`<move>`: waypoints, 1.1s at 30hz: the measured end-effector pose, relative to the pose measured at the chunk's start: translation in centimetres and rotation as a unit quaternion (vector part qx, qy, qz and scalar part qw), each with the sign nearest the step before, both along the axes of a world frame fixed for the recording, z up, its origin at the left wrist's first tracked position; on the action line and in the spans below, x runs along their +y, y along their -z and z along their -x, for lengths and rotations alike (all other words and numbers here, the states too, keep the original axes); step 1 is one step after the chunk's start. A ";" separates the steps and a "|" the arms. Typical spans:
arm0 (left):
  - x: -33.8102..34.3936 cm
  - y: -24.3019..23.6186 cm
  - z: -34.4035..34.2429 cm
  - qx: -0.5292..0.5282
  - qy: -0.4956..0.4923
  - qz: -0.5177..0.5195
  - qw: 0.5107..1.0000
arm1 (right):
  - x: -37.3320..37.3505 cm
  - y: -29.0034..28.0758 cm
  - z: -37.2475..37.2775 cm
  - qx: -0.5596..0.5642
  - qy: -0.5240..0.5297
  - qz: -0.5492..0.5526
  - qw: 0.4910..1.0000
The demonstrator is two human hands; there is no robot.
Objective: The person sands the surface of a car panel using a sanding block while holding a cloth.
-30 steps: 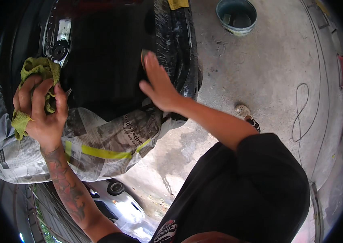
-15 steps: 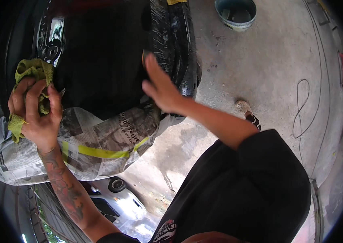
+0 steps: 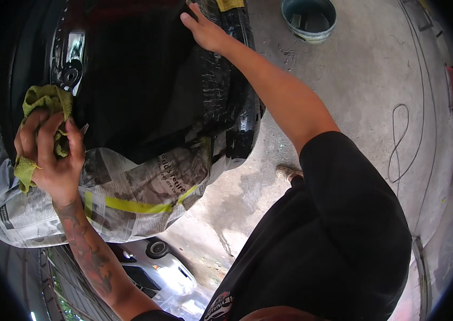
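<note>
At the left, my left hand [image 3: 50, 152] has its fingers curled over a crumpled yellow-green cloth [image 3: 49, 96], pressing it on the dark car body. Glossy black car panel [image 3: 135, 96] fills the space between my hands. My right hand [image 3: 205, 31] reaches to the far right part of this panel, its fingers stretched forward and laid on the surface. A thin dark edge shows between its thumb and fingers; what that piece is I cannot make out. Newspaper masking [image 3: 146, 176] with yellow tape [image 3: 135, 205] covers the panel's near end.
A round bucket [image 3: 312, 36] with liquid and a block-like object inside stands on the concrete floor at the far right. A thin cable [image 3: 395, 144] loops along the floor. A white car [image 3: 167, 267] is parked at the lower left. Yellow material [image 3: 230, 4] lies at the panel's far edge.
My right hand has slid away from me along the panel, to its far part, with the arm more stretched. My left hand stays on the cloth.
</note>
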State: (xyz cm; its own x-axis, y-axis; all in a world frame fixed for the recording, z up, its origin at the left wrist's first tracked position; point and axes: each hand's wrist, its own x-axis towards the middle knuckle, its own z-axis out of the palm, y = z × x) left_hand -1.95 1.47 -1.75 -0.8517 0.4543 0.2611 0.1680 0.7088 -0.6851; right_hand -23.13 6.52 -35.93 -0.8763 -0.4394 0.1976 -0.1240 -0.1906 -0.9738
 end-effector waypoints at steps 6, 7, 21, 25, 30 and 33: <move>-0.5 0.1 -1.0 0.010 -0.011 0.002 1.000 | 3.9 0.0 -14.9 0.005 -0.080 0.015 0.997; -0.3 -0.3 -1.4 0.012 -0.012 0.015 1.000 | 4.8 -0.4 -18.4 -0.004 -0.104 0.015 0.994; -0.6 0.0 -0.9 0.027 0.013 0.008 1.000 | 7.2 -5.8 -28.2 0.090 -0.095 -0.061 0.990; -1.0 -0.2 -1.0 0.028 0.038 0.010 0.999 | 6.8 -10.4 -28.3 0.210 -0.083 -0.049 0.973; -1.2 -0.5 -0.6 0.030 0.059 0.012 0.998 | 6.3 -3.8 -28.1 0.042 -0.078 -0.013 0.996; -1.4 -0.4 -1.3 0.030 0.047 0.014 0.998 | 6.7 -4.2 -27.6 -0.103 -0.100 0.022 0.989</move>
